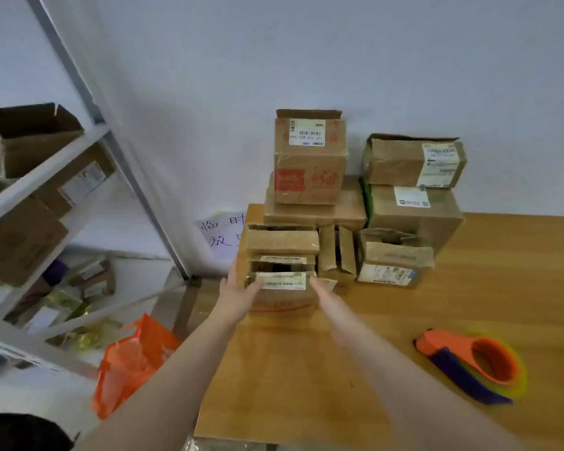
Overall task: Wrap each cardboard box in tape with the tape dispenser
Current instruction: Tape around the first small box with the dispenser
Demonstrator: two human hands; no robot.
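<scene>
A small cardboard box [282, 296] with a white label on top stands at the near end of a pile of cardboard boxes [310, 177] on the wooden table [306, 369]. My left hand [238, 289] lies against its left side, fingers reaching onto the top edge. My right hand [321, 289] is at its right side, fingers mostly straight; whether it touches the box is unclear. The orange and purple tape dispenser [469, 362] lies on the table at the right, apart from both hands.
The pile runs back to the white wall. A metal shelf rack [46, 177] with more boxes stands at the left. An orange plastic bag [134, 359] sits on the floor by the table's left edge. A handwritten paper sign [222, 236] hangs behind the table.
</scene>
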